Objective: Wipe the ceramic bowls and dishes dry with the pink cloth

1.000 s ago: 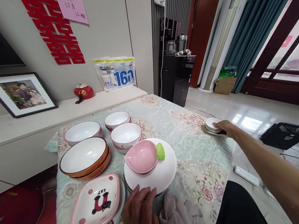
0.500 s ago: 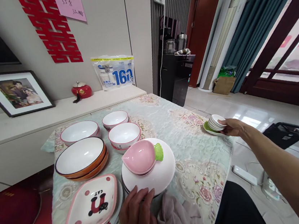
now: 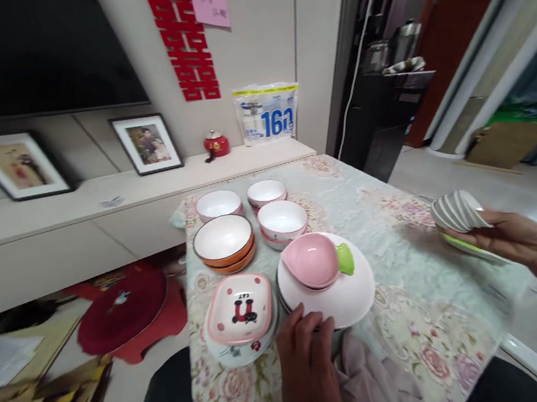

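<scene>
My right hand [image 3: 520, 238] grips a stack of small white bowls [image 3: 456, 212], tipped sideways over the table's right edge. Just beneath them is a green-edged dish [image 3: 472, 246], partly hidden by the hand. My left hand [image 3: 310, 359] lies with fingers stretched onto the near rim of a white plate [image 3: 353, 298]. On that plate sits a pink bowl [image 3: 312, 259] with a green leaf-shaped handle. A crumpled greyish-pink cloth [image 3: 373, 377] lies against the left hand. Left of the plate, a square cat-print dish [image 3: 240, 309] rests on a flowered plate [image 3: 241, 355].
Orange bowls [image 3: 226, 258], white bowls with red rims [image 3: 283, 222] and more bowls [image 3: 220, 205] stand behind on the flowered tablecloth [image 3: 372, 208]. Beyond is a cabinet with a red jar [image 3: 216, 144] and a plastic bag [image 3: 268, 115]. A red stool [image 3: 120, 307] stands left.
The view has swung left. My right hand has tilted the small white bowls and lifted them off the green-edged dish. My left hand stays at the white plate's rim.
</scene>
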`<action>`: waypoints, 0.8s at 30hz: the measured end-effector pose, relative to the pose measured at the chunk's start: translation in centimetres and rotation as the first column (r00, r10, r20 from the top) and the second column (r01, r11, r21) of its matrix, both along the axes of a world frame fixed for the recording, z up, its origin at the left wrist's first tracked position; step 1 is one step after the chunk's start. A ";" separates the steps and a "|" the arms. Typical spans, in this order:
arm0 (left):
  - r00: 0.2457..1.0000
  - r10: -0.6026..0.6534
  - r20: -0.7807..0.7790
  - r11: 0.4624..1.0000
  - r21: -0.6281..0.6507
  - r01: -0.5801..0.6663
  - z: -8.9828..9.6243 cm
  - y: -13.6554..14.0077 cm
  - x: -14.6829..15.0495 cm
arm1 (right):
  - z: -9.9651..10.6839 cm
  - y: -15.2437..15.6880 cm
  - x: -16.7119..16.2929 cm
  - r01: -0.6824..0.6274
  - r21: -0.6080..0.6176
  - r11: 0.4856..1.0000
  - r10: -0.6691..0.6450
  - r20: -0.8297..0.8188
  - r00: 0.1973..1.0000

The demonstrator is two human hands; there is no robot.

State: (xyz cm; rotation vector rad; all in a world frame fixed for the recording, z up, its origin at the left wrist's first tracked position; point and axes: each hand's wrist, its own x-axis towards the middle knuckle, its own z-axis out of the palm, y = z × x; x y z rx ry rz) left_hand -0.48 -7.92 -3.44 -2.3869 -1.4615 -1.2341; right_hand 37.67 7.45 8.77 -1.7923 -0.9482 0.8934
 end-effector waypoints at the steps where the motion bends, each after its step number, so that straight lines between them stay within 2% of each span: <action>1: 0.999 0.025 0.043 1.000 -0.001 -0.024 -0.1 -0.1 0.3 | 0.3 0.1 -0.9 -0.023 -0.005 1.000 0.022 -0.141 0.990; 3: 0.991 0.073 0.116 0.997 -0.030 -0.070 -0.1 -0.4 0.9 | 1.3 0.0 -3.3 -0.044 -0.023 0.999 0.035 -0.299 0.953; 5: 0.980 0.087 0.181 0.996 -0.022 -0.085 0.4 -0.7 1.2 | 2.9 -0.5 -6.3 -0.116 -0.026 0.993 0.101 -0.327 0.940; 7: 0.957 0.113 0.266 0.994 -0.039 -0.107 1.7 -0.9 1.2 | 4.6 -1.5 -10.0 -0.250 -0.049 0.967 0.221 -0.326 0.919; 8: 0.936 0.144 0.322 0.989 -0.069 -0.129 2.7 -1.1 1.0 | 5.4 -2.1 -12.0 -0.434 -0.015 0.901 0.394 -0.391 0.831; 9: 0.911 0.172 0.375 0.984 -0.102 -0.144 3.9 -1.2 0.7 | 6.1 -2.7 -14.0 -0.520 0.011 0.854 0.473 -0.431 0.768; 12: 0.839 0.240 0.488 0.969 -0.178 -0.173 7.5 -1.4 -0.8 | 7.1 -4.4 -20.1 -0.711 0.048 0.702 0.603 -0.571 0.557; 13: 0.822 0.221 0.525 0.971 -0.193 -0.138 8.6 -1.4 -1.4 | 7.1 -4.8 -22.0 -0.758 0.054 0.650 0.623 -0.608 0.491; 15: 0.810 0.118 0.574 0.990 -0.135 -0.049 10.2 -1.3 -2.9 | 6.7 -5.5 -25.6 -0.823 0.067 0.564 0.636 -0.671 0.381; 18: 0.841 0.059 0.537 0.994 -0.107 -0.001 10.9 -0.8 -5.1 | 5.6 -6.1 -30.2 -0.879 0.109 0.464 0.650 -0.717 0.254; 21: 0.877 0.156 0.455 0.986 -0.120 -0.114 10.0 -0.1 -6.9 | 3.7 -6.1 -33.4 -0.897 0.116 0.426 0.666 -0.711 0.224; 24: 0.855 0.242 0.458 0.968 -0.178 -0.179 8.2 0.4 -8.3 | 1.1 -5.3 -35.2 -0.913 0.125 0.387 0.752 -0.617 0.234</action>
